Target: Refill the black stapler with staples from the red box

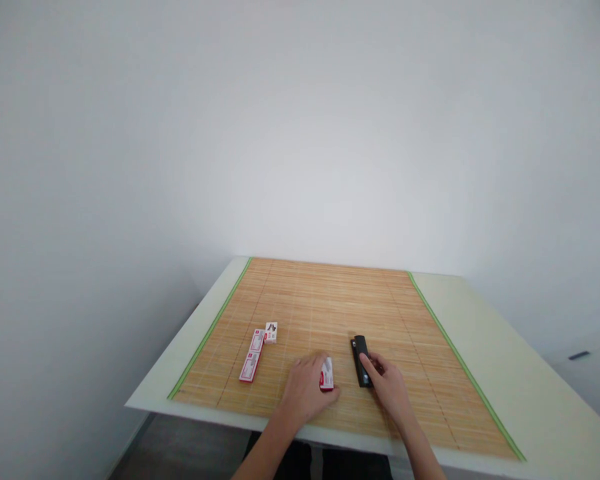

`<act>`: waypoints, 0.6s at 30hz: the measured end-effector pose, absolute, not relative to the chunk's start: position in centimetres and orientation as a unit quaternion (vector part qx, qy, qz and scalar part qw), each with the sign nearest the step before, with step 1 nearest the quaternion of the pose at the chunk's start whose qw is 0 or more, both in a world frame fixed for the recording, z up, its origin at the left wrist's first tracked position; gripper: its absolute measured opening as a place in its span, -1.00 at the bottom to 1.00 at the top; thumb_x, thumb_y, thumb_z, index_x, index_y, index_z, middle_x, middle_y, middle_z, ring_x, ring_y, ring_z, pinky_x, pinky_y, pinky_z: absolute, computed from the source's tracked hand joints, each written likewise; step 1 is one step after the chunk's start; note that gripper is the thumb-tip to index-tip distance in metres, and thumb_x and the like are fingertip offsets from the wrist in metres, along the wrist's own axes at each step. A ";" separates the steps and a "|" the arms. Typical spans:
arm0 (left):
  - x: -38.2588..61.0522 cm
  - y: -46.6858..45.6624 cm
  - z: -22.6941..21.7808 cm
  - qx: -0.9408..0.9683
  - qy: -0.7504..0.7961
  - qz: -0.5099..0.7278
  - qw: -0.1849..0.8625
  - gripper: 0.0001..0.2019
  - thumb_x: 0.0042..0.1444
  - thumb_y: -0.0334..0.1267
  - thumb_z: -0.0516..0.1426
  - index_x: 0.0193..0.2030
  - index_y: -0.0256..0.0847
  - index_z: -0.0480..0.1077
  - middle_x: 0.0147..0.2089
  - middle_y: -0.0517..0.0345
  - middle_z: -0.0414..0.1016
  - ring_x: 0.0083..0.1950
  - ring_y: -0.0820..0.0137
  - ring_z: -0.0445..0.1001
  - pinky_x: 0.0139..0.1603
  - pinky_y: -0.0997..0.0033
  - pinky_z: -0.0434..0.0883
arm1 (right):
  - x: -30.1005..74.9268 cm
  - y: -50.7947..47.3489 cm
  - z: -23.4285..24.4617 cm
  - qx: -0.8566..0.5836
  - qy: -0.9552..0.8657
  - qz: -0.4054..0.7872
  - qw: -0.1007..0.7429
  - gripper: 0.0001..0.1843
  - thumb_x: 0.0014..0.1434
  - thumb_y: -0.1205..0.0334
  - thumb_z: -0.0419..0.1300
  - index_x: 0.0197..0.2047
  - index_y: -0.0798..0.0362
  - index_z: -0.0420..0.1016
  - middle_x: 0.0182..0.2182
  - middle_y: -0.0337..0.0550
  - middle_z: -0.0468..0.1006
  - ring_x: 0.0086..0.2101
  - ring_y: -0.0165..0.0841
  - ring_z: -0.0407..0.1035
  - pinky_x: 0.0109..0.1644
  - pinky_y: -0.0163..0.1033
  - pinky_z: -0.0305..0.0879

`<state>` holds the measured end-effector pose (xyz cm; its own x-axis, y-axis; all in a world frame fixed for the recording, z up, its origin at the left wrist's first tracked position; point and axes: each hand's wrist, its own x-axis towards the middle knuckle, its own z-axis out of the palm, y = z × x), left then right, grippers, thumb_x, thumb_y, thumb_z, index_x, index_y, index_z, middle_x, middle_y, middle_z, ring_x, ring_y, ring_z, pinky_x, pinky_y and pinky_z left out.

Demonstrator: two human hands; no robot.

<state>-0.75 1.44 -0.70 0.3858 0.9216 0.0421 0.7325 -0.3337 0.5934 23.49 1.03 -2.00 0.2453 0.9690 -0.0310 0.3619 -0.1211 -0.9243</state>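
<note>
Showing beneath right fingers [369, 366]: slim black stapler [359, 360]

Plain white walls [330, 147], pale table [495, 347], dark grey floor [195, 443]

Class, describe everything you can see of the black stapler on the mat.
The black stapler is long and narrow, with two dark lengths showing side by side and a small pale mark near each end. It looks like plastic, perhaps with metal. It points away from the person, its far end leaning slightly left, and seems to rest on the bamboo-like mat, right of the mat's middle. The right hand holds it, thumb across it. Whether it contains staples cannot be seen.
</note>
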 end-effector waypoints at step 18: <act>-1.2 4.5 0.4 0.838 0.418 0.153 0.316 -0.36 -0.12 0.04 0.42 0.14 -0.02 0.48 -0.05 0.09 0.52 -0.05 0.15 0.47 -0.03 0.26 0.34 | 18.4 -1.0 -2.6 -0.611 -0.484 0.423 0.462 -0.42 0.27 -0.31 0.13 -0.06 0.07 0.57 -0.51 -0.22 0.51 -0.64 -0.38 0.32 -0.62 -0.30 0.20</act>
<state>-1.15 4.49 0.37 0.6041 0.7969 -0.0071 0.6033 -0.4515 0.6574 18.40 -1.00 -2.59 0.1726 0.9825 -0.0697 0.2002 -0.1043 -0.9742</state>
